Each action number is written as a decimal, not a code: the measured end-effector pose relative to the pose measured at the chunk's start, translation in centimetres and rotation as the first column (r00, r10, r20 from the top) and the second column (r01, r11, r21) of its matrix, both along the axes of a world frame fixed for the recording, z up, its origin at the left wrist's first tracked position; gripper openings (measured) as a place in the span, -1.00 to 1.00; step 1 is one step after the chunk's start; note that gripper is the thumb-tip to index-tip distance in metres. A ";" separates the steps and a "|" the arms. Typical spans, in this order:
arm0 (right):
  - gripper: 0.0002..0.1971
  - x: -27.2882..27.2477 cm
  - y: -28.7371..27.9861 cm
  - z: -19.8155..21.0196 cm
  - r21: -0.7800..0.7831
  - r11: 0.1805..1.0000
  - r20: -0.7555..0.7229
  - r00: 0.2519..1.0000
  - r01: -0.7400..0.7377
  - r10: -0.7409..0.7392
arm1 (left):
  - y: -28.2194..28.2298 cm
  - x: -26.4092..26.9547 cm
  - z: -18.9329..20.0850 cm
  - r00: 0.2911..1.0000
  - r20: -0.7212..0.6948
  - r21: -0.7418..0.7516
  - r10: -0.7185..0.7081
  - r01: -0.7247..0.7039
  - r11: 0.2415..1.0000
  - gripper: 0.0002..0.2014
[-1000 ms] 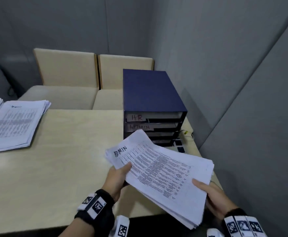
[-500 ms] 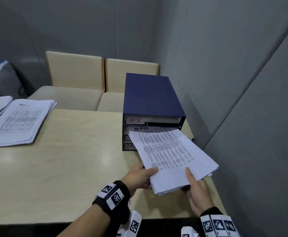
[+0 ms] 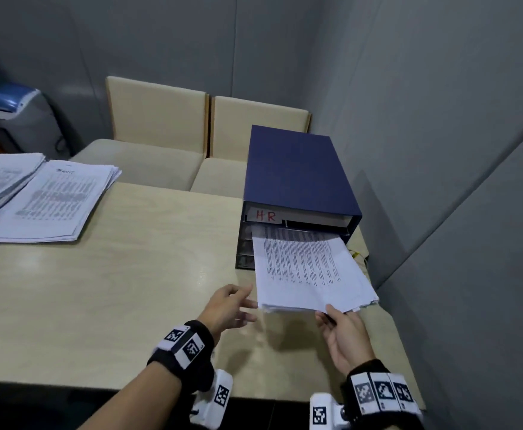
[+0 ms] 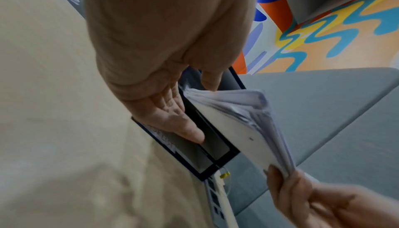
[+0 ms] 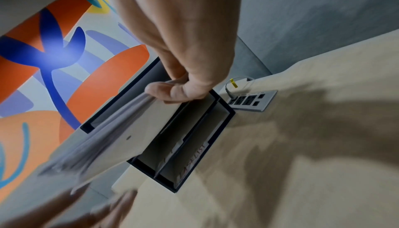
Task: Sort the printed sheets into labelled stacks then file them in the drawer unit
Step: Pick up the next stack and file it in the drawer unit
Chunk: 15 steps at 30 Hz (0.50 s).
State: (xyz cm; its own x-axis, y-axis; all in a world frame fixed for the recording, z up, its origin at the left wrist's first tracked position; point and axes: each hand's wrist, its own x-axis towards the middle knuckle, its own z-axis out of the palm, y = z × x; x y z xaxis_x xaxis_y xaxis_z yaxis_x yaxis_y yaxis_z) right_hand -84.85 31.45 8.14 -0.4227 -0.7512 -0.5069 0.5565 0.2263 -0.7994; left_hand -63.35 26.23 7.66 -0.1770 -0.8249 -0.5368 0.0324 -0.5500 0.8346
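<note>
A thick stack of printed sheets [image 3: 308, 271] pokes its far end into the second slot of the blue drawer unit [image 3: 294, 172], under the slot labelled HR. My right hand [image 3: 342, 328] pinches the stack's near edge [image 5: 138, 112], thumb on top. My left hand [image 3: 229, 307] hovers just left of the stack with fingers relaxed and spread, holding nothing [image 4: 172, 112]. The lower slots [image 5: 190, 139] show beneath the paper, one with a label. Two more paper stacks [image 3: 52, 203] lie at the table's far left.
The unit stands at the beige table's [image 3: 98, 290] back right corner, close to a grey wall [image 3: 440, 150]. A socket panel with a cable [image 5: 250, 100] sits right of the unit. Two beige chairs [image 3: 160, 128] stand behind the table, a grey bin [image 3: 15, 119] at far left.
The stack went from being held in both hands near me to having its far end in the unit's second slot. My left hand has let go of it and moved off to the left.
</note>
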 end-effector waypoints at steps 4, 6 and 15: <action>-0.86 0.9 -4.7 1.0 0.000 1.000 -0.011 1.000 0.029 -0.029 | 0.8 4.9 -2.2 0.995 0.094 0.066 0.032 -0.038 0.997 -0.66; -0.94 1.7 -7.2 1.7 0.043 0.998 0.002 0.999 0.052 -0.052 | 1.3 7.7 -3.5 0.988 0.142 0.092 0.057 -0.070 0.993 -0.65; -0.88 7.8 -14.3 1.5 -0.048 0.974 -0.024 0.974 0.222 -0.224 | 2.8 19.8 -5.7 0.959 0.216 0.180 0.186 -0.226 0.957 -0.87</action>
